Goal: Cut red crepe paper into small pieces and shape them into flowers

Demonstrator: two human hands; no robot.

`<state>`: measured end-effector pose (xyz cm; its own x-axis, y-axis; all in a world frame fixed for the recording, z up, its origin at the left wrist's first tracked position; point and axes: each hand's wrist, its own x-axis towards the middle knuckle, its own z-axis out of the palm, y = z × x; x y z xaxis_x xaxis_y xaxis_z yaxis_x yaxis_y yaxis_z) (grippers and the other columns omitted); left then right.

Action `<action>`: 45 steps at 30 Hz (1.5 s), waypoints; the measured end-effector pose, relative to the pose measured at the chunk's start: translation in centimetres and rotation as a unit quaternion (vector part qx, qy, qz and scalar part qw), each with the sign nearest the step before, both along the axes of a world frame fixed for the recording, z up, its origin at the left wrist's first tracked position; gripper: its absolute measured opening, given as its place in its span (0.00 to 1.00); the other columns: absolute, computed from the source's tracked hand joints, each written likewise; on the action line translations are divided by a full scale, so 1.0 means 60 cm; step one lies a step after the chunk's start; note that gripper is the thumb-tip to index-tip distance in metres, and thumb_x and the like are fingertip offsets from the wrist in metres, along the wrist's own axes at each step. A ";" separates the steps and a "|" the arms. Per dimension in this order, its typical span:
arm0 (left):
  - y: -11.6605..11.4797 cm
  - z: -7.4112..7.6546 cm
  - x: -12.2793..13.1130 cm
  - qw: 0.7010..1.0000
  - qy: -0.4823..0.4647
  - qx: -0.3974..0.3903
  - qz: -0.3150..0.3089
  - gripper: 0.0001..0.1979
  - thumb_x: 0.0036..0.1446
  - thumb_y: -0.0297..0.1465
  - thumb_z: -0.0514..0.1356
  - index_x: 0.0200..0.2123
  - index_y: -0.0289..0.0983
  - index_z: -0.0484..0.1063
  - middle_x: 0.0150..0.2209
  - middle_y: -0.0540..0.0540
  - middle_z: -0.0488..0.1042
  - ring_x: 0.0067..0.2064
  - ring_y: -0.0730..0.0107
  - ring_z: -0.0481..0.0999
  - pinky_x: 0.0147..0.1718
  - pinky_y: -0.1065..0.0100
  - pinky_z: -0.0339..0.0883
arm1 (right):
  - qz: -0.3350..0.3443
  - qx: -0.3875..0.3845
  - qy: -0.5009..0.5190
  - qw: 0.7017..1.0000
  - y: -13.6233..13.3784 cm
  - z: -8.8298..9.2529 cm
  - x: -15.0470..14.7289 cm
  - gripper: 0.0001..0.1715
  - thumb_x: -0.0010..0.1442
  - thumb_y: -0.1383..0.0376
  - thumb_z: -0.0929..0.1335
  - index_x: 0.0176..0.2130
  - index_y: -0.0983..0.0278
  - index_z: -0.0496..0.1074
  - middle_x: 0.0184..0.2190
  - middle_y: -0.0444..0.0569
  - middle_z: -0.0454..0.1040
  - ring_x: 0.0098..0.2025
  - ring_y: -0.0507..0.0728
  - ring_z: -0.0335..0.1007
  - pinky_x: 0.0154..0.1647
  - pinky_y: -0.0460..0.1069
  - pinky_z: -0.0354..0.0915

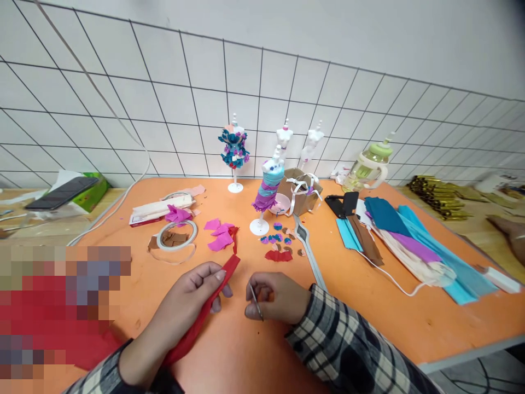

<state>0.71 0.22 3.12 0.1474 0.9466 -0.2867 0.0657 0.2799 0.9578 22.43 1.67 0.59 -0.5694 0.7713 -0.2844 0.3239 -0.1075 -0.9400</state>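
My left hand [186, 301] is closed on a folded strip of red crepe-like material [232, 266], pinched between thumb and fingers. Its short end sticks up past the thumb, while the long part trails down under the wrist. Just to the right, my right hand [281, 295] curls around a thin metal tool [256, 302]; whether it is tweezers or small scissors I cannot tell. The two hands are apart. Beyond them stands a small dress form [268, 180] wrapped in turquoise and purple. Around its base lie purple and blue dots [278, 238], a red scrap [279, 255] and pink pieces [220, 236].
A tape roll [196, 236] lies left on the orange table [241, 355]. Behind are a decorated dress form [234, 148], two white forms [284, 134] and a paper bag [303, 194]. Coloured material [414, 235] and a bottle [367, 164] are right. The lower left is pixelated.
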 end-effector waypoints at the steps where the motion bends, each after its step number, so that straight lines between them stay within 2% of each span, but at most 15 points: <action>1: -0.001 -0.001 0.003 0.999 0.030 0.021 -0.022 0.21 0.53 0.51 0.66 0.29 0.37 0.71 0.26 0.49 0.78 0.21 0.74 0.69 0.24 0.71 0.62 | 0.031 0.010 -0.020 0.999 -0.002 0.000 0.002 0.18 0.48 0.57 0.77 0.34 0.64 0.73 0.26 0.39 0.70 0.27 0.47 0.60 0.26 0.43 0.56; 3: -0.003 -0.003 0.006 0.996 0.065 0.043 -0.052 0.22 0.56 0.51 0.64 0.30 0.38 0.72 0.26 0.50 0.77 0.21 0.74 0.68 0.23 0.71 0.61 | 0.077 0.008 -0.047 0.996 -0.004 -0.001 0.005 0.17 0.49 0.56 0.77 0.33 0.64 0.73 0.26 0.39 0.69 0.26 0.47 0.59 0.25 0.44 0.55; 5: -0.005 -0.006 0.008 0.995 0.065 0.042 -0.066 0.21 0.56 0.52 0.63 0.32 0.38 0.72 0.25 0.50 0.76 0.21 0.74 0.67 0.23 0.71 0.61 | 0.095 0.007 -0.054 0.994 -0.005 -0.004 0.006 0.17 0.51 0.54 0.76 0.32 0.64 0.73 0.25 0.38 0.67 0.26 0.47 0.57 0.25 0.44 0.54; 9: -0.007 -0.009 0.007 0.996 0.046 0.033 -0.071 0.21 0.55 0.51 0.64 0.33 0.38 0.72 0.26 0.50 0.76 0.22 0.73 0.67 0.23 0.71 0.62 | 0.103 0.016 -0.047 0.993 -0.004 -0.002 0.009 0.15 0.53 0.55 0.75 0.33 0.63 0.74 0.26 0.39 0.68 0.27 0.48 0.58 0.26 0.44 0.54; 16: -0.009 -0.005 0.013 0.996 0.032 0.011 -0.085 0.21 0.49 0.50 0.68 0.30 0.37 0.72 0.24 0.50 0.75 0.22 0.74 0.67 0.23 0.71 0.61 | 0.111 0.039 -0.048 0.992 -0.002 0.007 0.016 0.17 0.52 0.54 0.76 0.34 0.63 0.75 0.29 0.40 0.70 0.28 0.49 0.58 0.27 0.45 0.55; 19: -0.012 -0.001 0.016 0.995 0.031 0.011 -0.093 0.20 0.51 0.50 0.67 0.29 0.37 0.73 0.25 0.50 0.75 0.22 0.74 0.66 0.22 0.72 0.59 | 0.120 0.049 -0.049 0.990 -0.002 0.009 0.017 0.18 0.50 0.53 0.76 0.33 0.63 0.75 0.28 0.40 0.69 0.28 0.49 0.58 0.27 0.45 0.55; 23: -0.014 -0.005 0.017 0.993 0.038 0.009 -0.113 0.19 0.53 0.49 0.66 0.31 0.37 0.74 0.26 0.49 0.76 0.22 0.74 0.66 0.21 0.72 0.58 | 0.123 0.043 -0.041 0.991 -0.003 0.009 0.019 0.18 0.51 0.52 0.76 0.33 0.63 0.74 0.27 0.40 0.68 0.29 0.49 0.58 0.28 0.45 0.55; 28: -0.014 -0.009 0.017 0.994 0.020 0.006 -0.104 0.19 0.52 0.49 0.67 0.31 0.38 0.74 0.26 0.49 0.76 0.24 0.73 0.68 0.24 0.71 0.60 | 0.103 0.012 -0.045 0.994 -0.002 0.010 0.021 0.18 0.51 0.52 0.76 0.33 0.63 0.75 0.25 0.39 0.66 0.26 0.48 0.55 0.24 0.45 0.52; 40: -0.010 -0.019 0.010 0.993 0.006 0.005 -0.116 0.18 0.53 0.47 0.68 0.29 0.37 0.72 0.24 0.51 0.74 0.25 0.73 0.69 0.25 0.71 0.60 | 0.107 0.014 -0.012 0.994 -0.002 0.009 0.023 0.17 0.51 0.54 0.76 0.33 0.64 0.77 0.23 0.38 0.67 0.25 0.47 0.55 0.24 0.45 0.50; 45: -0.011 -0.014 0.016 0.995 0.013 -0.004 -0.100 0.20 0.51 0.49 0.68 0.28 0.37 0.73 0.22 0.51 0.72 0.23 0.74 0.65 0.22 0.72 0.56 | 0.100 0.008 -0.016 0.995 -0.002 0.012 0.022 0.17 0.50 0.54 0.77 0.32 0.64 0.77 0.22 0.37 0.65 0.24 0.47 0.56 0.24 0.45 0.50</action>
<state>1.64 -0.46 2.27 0.3255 0.8963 -0.3013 0.1463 0.2671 0.9525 23.73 1.56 1.32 -0.7029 0.6484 -0.2925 0.3664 -0.0224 -0.9302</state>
